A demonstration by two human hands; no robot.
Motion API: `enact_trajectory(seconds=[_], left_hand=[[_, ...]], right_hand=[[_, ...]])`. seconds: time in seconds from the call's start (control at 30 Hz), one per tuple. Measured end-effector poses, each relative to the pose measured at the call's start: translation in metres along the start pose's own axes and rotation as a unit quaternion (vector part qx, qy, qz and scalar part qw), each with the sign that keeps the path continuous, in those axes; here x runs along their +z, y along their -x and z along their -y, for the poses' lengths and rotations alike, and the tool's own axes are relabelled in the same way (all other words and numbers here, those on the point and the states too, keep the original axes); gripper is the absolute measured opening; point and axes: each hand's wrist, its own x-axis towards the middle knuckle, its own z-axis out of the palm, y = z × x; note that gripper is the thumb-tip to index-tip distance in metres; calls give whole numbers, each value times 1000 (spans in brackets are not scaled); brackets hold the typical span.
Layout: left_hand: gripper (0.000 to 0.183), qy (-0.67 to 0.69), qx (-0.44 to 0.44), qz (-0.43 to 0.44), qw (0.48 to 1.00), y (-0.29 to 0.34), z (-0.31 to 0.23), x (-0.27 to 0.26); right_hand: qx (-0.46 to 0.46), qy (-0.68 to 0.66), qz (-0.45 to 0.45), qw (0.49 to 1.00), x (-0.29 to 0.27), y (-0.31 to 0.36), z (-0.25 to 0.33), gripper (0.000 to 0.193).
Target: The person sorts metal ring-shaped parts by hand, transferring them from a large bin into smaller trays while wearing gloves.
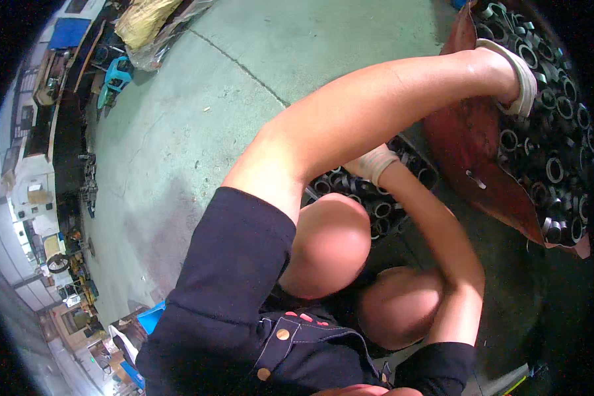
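Observation:
My left arm reaches across to the upper right, where my left hand (525,79), in a pale glove, is at the dark red container (465,138) full of metal rings (553,169). Only the glove's cuff and edge show there; the fingers are out of sight. Beneath that arm, my right hand (375,164), also gloved, is over a dark crate (402,224) of similar rings (381,210) by my knees. My left forearm covers part of the right hand, so its fingers do not show. Whether either hand holds a ring cannot be seen.
A greenish floor (178,125) with a dark seam stretches to the left. At the far upper left lie a yellow bundle in clear plastic (145,26) and a bright blue object (117,74). Shelves and workshop clutter (59,264) line the left rim. My bare knees (330,244) flank the crate closely.

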Motion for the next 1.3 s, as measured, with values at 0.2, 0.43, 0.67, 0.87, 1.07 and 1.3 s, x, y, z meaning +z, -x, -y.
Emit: enact_trajectory(seconds=[0.2,0.43,0.67,0.87,1.07,1.3], left_hand=[[36,84,-15,-5,996,10,-8,-11],[33,59,25,-54,996,-32,-2,7],[17,40,-138,64,988,115,47,10],[20,28,-347,185,919,292,34,5],[23,28,-365,276,889,298,29,20],[28,-29,-271,291,917,172,31,12]], right_hand=[[39,-60,95,993,-60,33,-14,42],[52,-155,-36,986,-93,60,-45,41],[0,-193,-13,981,-95,18,20,31],[-137,-342,28,929,-48,2,70,34],[-178,-421,0,890,-13,8,101,34],[-144,-396,-117,899,-39,29,35,35]])
